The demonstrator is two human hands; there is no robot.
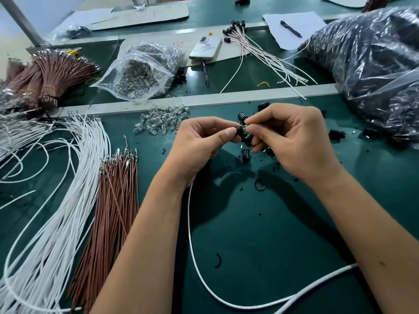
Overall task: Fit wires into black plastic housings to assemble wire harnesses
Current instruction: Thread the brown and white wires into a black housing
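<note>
One black housing (240, 132) is pinched by left hand (199, 143) & right hand (292, 141), mid-fit; few finished harnesses (256, 45) at back, big piles of white wires (68, 189) left.

loose white wires (68, 177) lie along the bench's (260, 234) left edge, thin brown wires (113, 200) just right of them; small clear glass bulbs (162, 120) sit behind, near the middle; a crinkled clear plastic bag of black parts (367, 64) fills the far right corner.
</note>
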